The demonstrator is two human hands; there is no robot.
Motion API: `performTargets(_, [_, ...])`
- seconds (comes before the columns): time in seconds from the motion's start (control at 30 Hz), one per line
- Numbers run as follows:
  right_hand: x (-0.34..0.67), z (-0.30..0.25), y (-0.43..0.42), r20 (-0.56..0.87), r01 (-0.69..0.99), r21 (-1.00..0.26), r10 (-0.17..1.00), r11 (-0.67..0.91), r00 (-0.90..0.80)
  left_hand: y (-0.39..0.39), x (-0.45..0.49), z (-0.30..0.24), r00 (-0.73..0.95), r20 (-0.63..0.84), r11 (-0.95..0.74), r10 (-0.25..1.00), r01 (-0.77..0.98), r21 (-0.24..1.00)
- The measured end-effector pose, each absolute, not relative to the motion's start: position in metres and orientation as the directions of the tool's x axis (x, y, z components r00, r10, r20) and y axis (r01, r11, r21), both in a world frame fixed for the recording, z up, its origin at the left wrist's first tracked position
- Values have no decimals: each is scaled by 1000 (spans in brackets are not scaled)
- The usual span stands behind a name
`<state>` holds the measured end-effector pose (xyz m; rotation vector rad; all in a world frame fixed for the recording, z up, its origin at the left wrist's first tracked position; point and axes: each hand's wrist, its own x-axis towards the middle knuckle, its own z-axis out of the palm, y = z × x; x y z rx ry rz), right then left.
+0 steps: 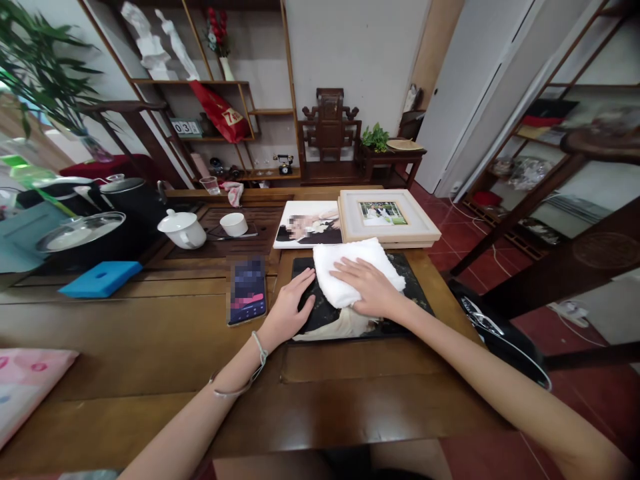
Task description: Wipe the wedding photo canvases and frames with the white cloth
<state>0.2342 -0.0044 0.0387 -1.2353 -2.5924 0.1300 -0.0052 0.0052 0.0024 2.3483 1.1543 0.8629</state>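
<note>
Head view: right hand (370, 277) lies palm-down on a folded white cloth (385, 253), fingers extended, not clenched; the flat palm likely spreads pressure. Cloth sits right under that hand, on a dark picture panel (413, 290) with a pale patterned part near the wrist. Left hand (290, 310) has fingers and thumb apart, gripping nothing, at the panel's left edge, probably to steady it; can't tell how hard it presses. Beyond the right hand, a photo print (310, 227) and a framed photo (417, 217) lie just past the panel, presumably leaving its face reachable. Phone (247, 290) is left of the left hand, face up, screen lit.

Surface: glossy brown wooden table (360, 393) under both hands. Farther left of the left hand: blue block (103, 277), lidded white cup (183, 230). Room, ahead of hands: carved chair (330, 133), shelving (270, 112); right of the right hand, red tiled floor (565, 393).
</note>
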Motion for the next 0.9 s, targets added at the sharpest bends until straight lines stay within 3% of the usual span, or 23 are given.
performTargets(0.3, [328, 26, -35, 280, 857, -183, 861, 481, -424, 4, -5, 9, 486, 315, -572, 815, 588, 572])
performTargets(0.6, [295, 37, -139, 186, 831, -181, 848, 526, -496, 6, -5, 5, 484, 345, -589, 804, 574, 569])
performTargets(0.9, [325, 32, -44, 221, 782, -296, 836, 549, -503, 4, -5, 8, 484, 346, -590, 804, 571, 571])
